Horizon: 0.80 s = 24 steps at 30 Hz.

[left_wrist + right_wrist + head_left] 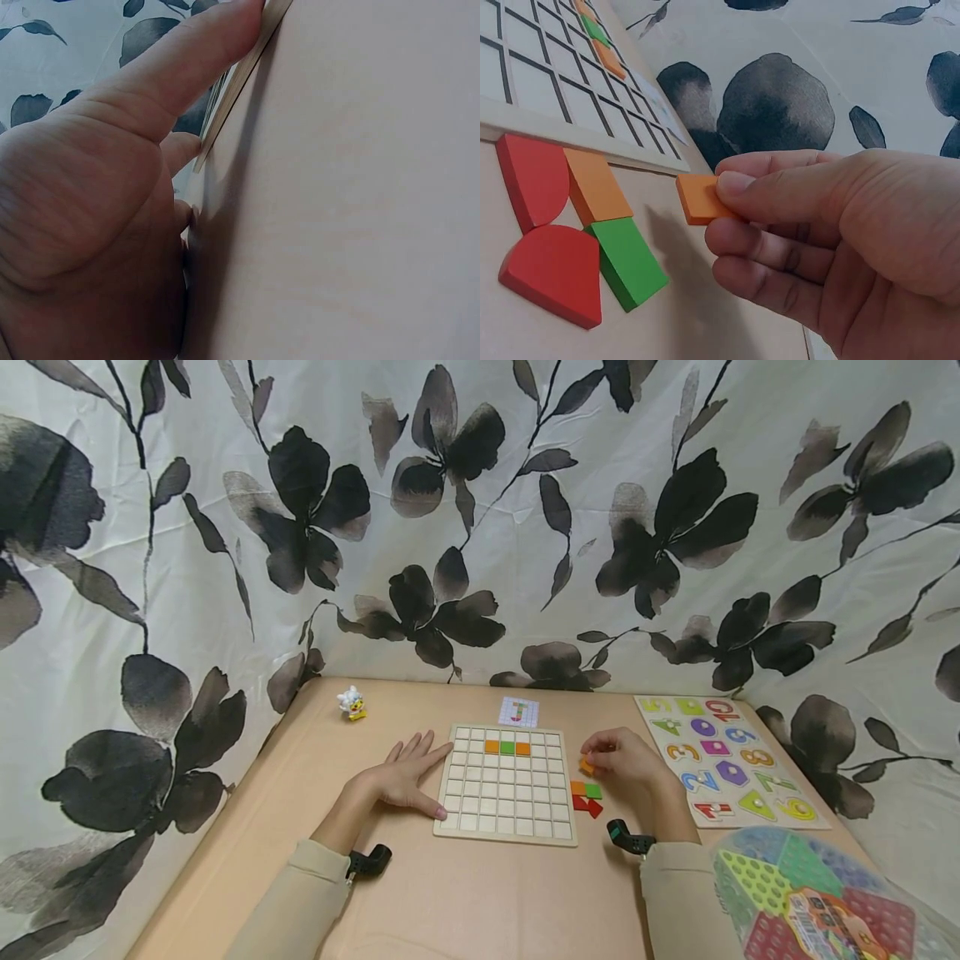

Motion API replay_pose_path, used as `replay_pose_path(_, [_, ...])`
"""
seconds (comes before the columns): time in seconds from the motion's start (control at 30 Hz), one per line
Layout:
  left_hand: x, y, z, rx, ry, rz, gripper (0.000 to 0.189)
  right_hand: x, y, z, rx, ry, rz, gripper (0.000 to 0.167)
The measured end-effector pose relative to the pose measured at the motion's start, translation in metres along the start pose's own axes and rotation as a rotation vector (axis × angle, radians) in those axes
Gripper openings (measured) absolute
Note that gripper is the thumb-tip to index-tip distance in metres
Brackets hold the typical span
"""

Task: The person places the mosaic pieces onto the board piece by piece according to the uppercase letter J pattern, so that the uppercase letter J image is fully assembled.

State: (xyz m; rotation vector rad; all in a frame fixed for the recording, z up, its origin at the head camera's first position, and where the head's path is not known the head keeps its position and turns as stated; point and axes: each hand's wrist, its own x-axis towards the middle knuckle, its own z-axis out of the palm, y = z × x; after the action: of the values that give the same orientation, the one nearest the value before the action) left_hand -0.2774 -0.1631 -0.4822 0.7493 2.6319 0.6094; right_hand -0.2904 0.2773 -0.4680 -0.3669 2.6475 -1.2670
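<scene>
A pale wooden grid board [504, 828] lies mid-table, with two orange tiles and a green tile [507, 748] between them in a row near its top. My left hand [405, 777] rests at the board's left edge with fingers spread; its thumb touches the rim in the left wrist view. Right of the board, my right hand [626, 760] pinches an orange square tile [696, 199] between thumb and fingers, raised off the table. Below it lie another orange tile [600, 184], a green tile [630, 262] and two red rounded pieces [555, 277].
Behind the board lies a small card [518, 712] with a coloured J-like shape. A small toy figure [351, 702] stands at the back left. On the right are a number-and-shape sheet [731, 760] and a clear container [825, 893] of colourful pieces. A floral cloth [450, 543] hangs behind.
</scene>
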Motion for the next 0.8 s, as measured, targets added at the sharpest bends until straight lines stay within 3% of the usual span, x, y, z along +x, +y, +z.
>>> replay_pose_path(0.17, [-0.001, 0.001, -0.001, 0.003, -0.002, -0.001, 0.126, 0.001, -0.004, 0.000, 0.000, 0.041, -0.017, 0.014])
replay_pose_path(0.5, [-0.001, 0.001, 0.000, 0.017, 0.000, 0.001, 0.125, 0.007, -0.022, 0.012, 0.024, 0.086, -0.150, 0.022])
replay_pose_path(0.8, [-0.002, 0.000, -0.001, 0.017, 0.003, 0.009, 0.125, 0.012, -0.034, 0.026, 0.051, 0.085, -0.161, 0.023])
